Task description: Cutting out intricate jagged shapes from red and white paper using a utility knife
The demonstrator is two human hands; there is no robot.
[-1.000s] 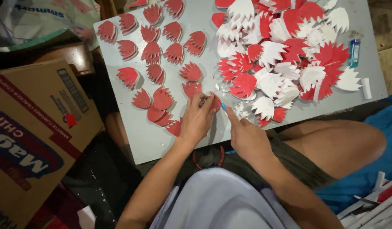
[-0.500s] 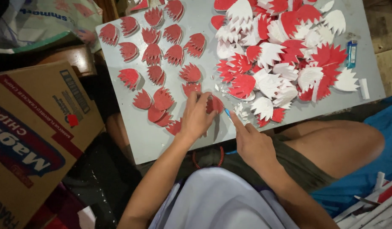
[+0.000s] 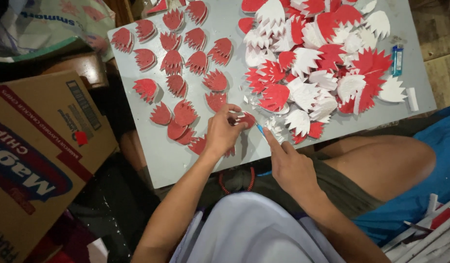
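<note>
The left hand [image 3: 224,130] pinched a small red leaf-shaped cutout [image 3: 246,118] at the near edge of the grey worktop [image 3: 161,156]. The right hand [image 3: 289,163] gripped a thin blue-tipped tool [image 3: 259,128], its tip touching the cutout, beside a heap of red and white cutouts [image 3: 322,58].

Left hand [image 3: 224,130] pinches a red cutout [image 3: 246,118]; right hand [image 3: 289,165] perhaps holds a blue tool [image 3: 259,128].

cardboard box [image 3: 35,160] cropped, blue tool [image 3: 259,128] mostly hidden
</note>
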